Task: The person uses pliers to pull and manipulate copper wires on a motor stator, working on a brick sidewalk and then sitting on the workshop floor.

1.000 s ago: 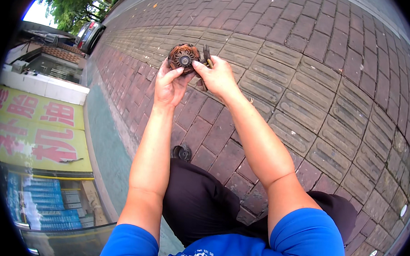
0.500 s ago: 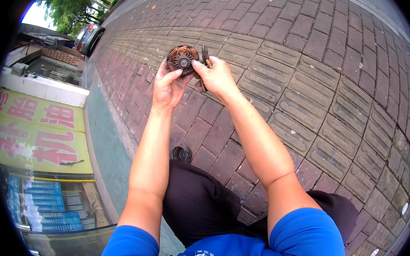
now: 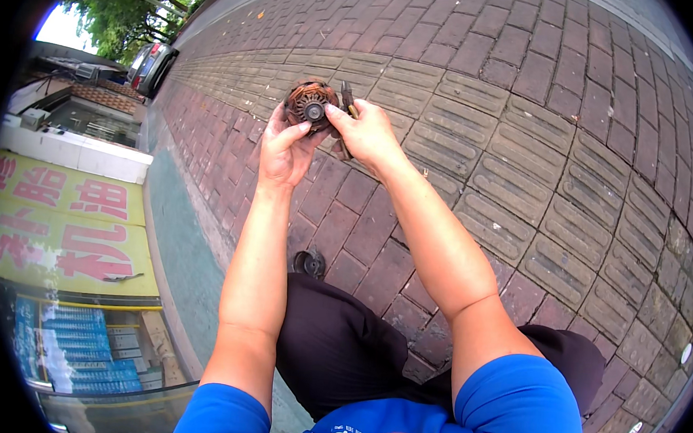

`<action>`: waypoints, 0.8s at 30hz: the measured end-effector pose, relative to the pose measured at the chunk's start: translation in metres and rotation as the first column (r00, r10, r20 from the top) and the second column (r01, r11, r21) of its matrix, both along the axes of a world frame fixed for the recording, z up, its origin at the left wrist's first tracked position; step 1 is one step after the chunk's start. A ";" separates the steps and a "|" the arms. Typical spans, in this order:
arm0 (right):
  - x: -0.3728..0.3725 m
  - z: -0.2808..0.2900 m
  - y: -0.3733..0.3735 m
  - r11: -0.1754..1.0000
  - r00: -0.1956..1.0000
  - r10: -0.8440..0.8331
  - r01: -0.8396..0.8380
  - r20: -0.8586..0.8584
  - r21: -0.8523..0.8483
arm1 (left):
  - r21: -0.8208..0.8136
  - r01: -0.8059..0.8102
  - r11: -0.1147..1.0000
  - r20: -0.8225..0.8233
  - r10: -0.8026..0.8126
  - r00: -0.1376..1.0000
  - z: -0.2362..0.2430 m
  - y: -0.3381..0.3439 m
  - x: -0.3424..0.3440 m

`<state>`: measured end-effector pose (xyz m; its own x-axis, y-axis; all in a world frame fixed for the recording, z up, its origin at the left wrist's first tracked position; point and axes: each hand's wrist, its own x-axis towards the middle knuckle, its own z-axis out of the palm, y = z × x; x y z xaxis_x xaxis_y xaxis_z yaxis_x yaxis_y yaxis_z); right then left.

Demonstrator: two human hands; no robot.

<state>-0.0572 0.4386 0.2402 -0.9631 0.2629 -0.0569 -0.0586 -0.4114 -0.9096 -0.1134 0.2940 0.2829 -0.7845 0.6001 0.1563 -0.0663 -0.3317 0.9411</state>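
Note:
My left hand (image 3: 286, 145) is closed around a round, greasy motor part (image 3: 310, 95) with copper windings and a dark finned centre with a hub, cupping it from below and left with the thumb on its face. My right hand (image 3: 363, 134) grips a dark hand tool (image 3: 346, 97) with some yellow on it, probably pliers, upright against the part's right side; its thumb presses on the part near the hub. The tool's lower end is partly hidden by the fingers.
I am low over a brick pavement (image 3: 357, 241) with yellowish tactile tiles (image 3: 507, 187). A dark round object (image 3: 309, 263) lies by my knee. A yellow sign (image 3: 76, 224) and glass case (image 3: 85, 343) are at left, a parked car (image 3: 151, 68) farther up.
Both hands, with the part and tool, have shifted very slightly downward in the picture. The grips look the same.

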 end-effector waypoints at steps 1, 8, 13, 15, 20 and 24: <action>0.000 0.000 0.001 1.000 1.000 -0.001 0.001 0.001 0.004 | -0.001 0.000 1.000 -0.002 0.000 1.000 0.000 0.001 0.000; -0.009 -0.010 0.003 0.986 0.996 -0.093 0.094 -0.016 0.140 | -0.012 0.012 1.000 -0.001 -0.012 1.000 0.000 0.002 -0.002; -0.001 -0.003 0.005 0.994 0.998 -0.055 0.054 0.014 0.099 | -0.026 0.004 1.000 -0.008 -0.004 1.000 0.001 0.001 0.000; -0.001 -0.002 0.006 0.993 0.998 -0.055 0.054 0.012 0.103 | -0.029 0.000 1.000 -0.010 -0.001 1.000 0.001 0.002 0.000; -0.003 -0.005 0.006 0.988 0.998 -0.069 0.068 0.004 0.139 | -0.028 0.008 1.000 0.001 -0.008 1.000 0.000 0.001 0.000; -0.010 -0.012 0.008 0.979 0.996 -0.088 0.090 -0.021 0.182 | -0.048 0.003 0.999 -0.009 -0.004 1.000 0.001 0.003 -0.001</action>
<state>-0.0674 0.4466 0.2278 -0.9358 0.3523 0.0125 -0.0999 -0.2312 -0.9678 -0.1145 0.2972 0.2837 -0.7810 0.6098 0.1348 -0.0583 -0.2861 0.9564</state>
